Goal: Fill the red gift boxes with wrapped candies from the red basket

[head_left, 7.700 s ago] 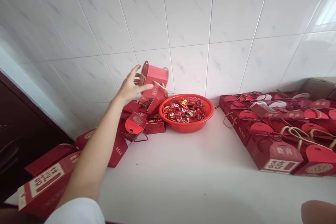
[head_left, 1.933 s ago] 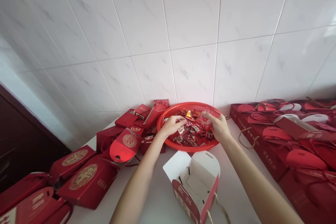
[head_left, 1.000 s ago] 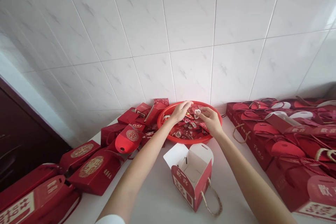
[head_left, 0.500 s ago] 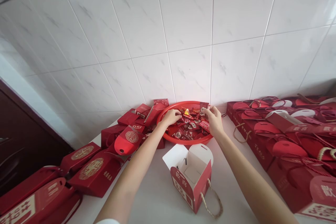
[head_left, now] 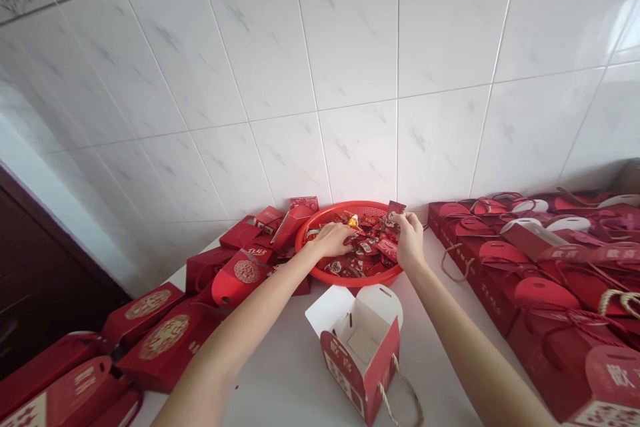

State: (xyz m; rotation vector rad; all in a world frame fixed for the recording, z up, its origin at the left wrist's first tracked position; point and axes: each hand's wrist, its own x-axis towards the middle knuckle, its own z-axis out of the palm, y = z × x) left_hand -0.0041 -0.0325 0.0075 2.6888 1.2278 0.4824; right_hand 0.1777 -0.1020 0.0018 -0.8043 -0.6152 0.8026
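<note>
A red plastic basket full of red wrapped candies stands against the wall. My left hand reaches over its left part, fingers lowered among the candies; whether they hold one is hidden. At the basket's right edge, my right hand pinches a dark red packet between thumb and fingers. In front of the basket stands an open red box with white inner walls and a rope handle; no candy shows inside it.
Closed red boxes with cords fill the right side of the white table. More red boxes lie in a loose pile on the left. A tiled wall rises behind.
My left hand has moved right and down into the candies, its fingers spreading over them. My right hand still holds the packet near the basket's edge. The view has shifted slightly.
</note>
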